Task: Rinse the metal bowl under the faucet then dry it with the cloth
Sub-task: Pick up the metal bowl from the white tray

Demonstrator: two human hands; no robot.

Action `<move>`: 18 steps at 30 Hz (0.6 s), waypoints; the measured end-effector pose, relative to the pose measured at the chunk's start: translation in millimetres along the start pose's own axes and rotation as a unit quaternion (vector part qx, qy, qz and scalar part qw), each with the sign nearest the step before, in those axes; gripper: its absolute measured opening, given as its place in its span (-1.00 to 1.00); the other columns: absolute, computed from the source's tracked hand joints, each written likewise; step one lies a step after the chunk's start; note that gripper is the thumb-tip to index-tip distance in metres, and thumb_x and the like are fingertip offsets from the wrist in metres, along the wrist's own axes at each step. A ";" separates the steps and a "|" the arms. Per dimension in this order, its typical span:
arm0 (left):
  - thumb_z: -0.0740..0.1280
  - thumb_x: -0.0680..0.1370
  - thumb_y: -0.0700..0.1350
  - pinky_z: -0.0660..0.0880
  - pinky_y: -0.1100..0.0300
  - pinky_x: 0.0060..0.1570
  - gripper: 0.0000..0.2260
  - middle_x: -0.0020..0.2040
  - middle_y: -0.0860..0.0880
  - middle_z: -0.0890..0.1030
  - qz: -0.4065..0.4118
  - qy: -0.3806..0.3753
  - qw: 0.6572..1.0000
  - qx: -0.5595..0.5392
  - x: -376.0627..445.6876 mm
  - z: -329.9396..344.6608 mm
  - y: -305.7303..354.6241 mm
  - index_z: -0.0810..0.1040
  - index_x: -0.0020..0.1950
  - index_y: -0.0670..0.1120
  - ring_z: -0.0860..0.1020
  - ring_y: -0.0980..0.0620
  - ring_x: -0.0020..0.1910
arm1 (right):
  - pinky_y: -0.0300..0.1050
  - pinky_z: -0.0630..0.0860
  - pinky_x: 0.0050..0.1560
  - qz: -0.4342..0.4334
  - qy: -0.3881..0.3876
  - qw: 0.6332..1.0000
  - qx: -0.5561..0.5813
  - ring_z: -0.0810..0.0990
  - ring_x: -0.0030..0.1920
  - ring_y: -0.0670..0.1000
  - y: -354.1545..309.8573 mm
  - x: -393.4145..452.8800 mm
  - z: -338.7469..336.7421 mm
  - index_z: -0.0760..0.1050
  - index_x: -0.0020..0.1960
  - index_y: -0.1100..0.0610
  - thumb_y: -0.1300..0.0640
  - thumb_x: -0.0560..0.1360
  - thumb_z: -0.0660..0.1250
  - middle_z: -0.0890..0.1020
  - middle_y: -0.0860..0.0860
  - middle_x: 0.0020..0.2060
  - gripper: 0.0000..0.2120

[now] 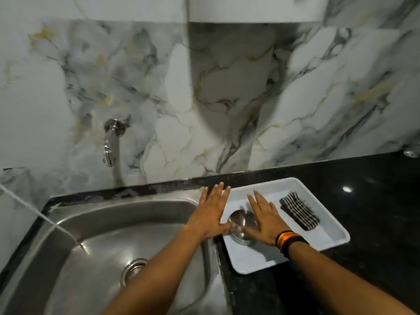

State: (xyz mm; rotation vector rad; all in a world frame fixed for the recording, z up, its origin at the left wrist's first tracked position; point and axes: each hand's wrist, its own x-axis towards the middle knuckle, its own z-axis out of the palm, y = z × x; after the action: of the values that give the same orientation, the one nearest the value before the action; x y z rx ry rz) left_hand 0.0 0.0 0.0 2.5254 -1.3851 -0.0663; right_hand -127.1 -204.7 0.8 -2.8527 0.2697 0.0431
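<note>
- Bowl (243, 226): small, round, metal. Sits in the white tray (327, 226), in the tray's left part, near its left edge. Mouth faces up; round, so no long axis to report. Shiny inside shows between the two hands.
- Left hand (210, 214): flat, fingers spread and straight, pointing away toward the wall. Palm lies over the sink rim and the tray's left edge; thumb side meets the bowl's left rim. Grip fully open, nothing closed on.
- Right hand (267, 220): also flat, fingers spread, pointing away and slightly left. Lies over the bowl's right side; thumb runs across near the rim. Grip open, no hold taken. Whether the palm presses on the bowl or only hovers, cannot tell.
- Right wrist carries a band (288, 243), black with red and yellow stripes.
- Cloth (300, 212): dark with pale stripes, folded into a long strip. Lies in the tray's right part, apart from the bowl. Long axis runs from far-left to near-right, roughly parallel to the tray's right edge.
- Tray rests on the black bench (375, 201), just right of the sink (95, 235).
- Sink: steel, drain (133, 270) in the basin floor.
- Faucet (110, 146): wall-mounted on marble tile, above the sink's far side, spout pointing down. Well left of the bowl.
</note>
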 end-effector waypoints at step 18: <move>0.71 0.27 0.20 0.10 -0.21 0.67 0.46 0.64 -0.17 0.33 -0.113 -0.160 0.976 -0.092 44.8 39.7 37.6 -0.44 0.68 0.12 0.19 -0.27 0.66 | 0.11 0.23 0.59 -0.020 -0.099 0.981 0.166 0.26 0.59 0.08 43.8 18.2 28.2 -0.10 0.68 0.00 -0.41 0.18 0.59 0.20 0.02 0.64 0.35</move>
State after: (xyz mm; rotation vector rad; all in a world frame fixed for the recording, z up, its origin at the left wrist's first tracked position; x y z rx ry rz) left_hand -13.0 -64.7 -25.3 2.5802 -1.1213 -0.6386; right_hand -117.5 -241.6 -39.1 -2.4971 0.1598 0.2473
